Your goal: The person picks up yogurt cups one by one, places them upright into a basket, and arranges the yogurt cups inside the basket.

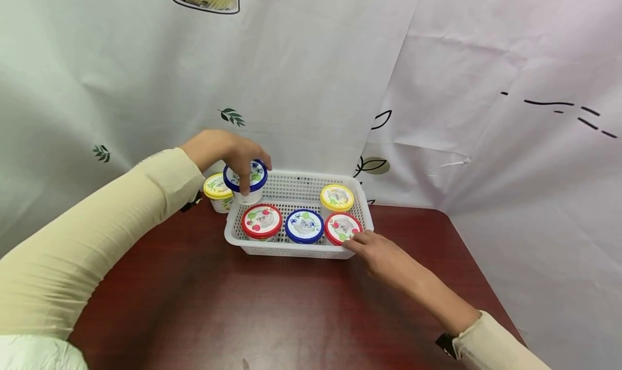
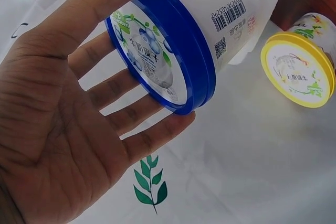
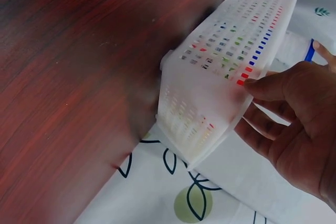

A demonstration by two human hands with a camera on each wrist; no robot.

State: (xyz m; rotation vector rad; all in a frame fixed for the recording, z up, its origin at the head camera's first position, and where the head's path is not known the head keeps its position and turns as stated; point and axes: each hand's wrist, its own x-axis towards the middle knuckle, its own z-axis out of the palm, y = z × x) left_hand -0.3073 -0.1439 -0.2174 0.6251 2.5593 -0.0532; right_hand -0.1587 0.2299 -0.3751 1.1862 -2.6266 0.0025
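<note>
My left hand (image 1: pixel 232 149) grips a white tub with a blue lid (image 1: pixel 258 176) by the lid's edge, over the left back part of a white perforated basket (image 1: pixel 301 251). The left wrist view shows thumb and fingers spread round the blue lid (image 2: pixel 178 40), the palm off its top. My right hand (image 1: pixel 389 259) holds the basket's front right rim, thumb outside and fingers over the edge. In the basket are a red-lidded tub (image 1: pixel 262 221), another blue-lidded tub (image 1: pixel 304 227), a second red-lidded tub (image 1: pixel 342 227) and a yellow-lidded tub (image 1: pixel 337 197).
Another yellow-lidded tub (image 1: pixel 218 189) stands outside the basket, close by its left end. The dark red wooden table (image 1: pixel 291 310) meets a white printed cloth (image 1: pixel 311 89) behind and at the right.
</note>
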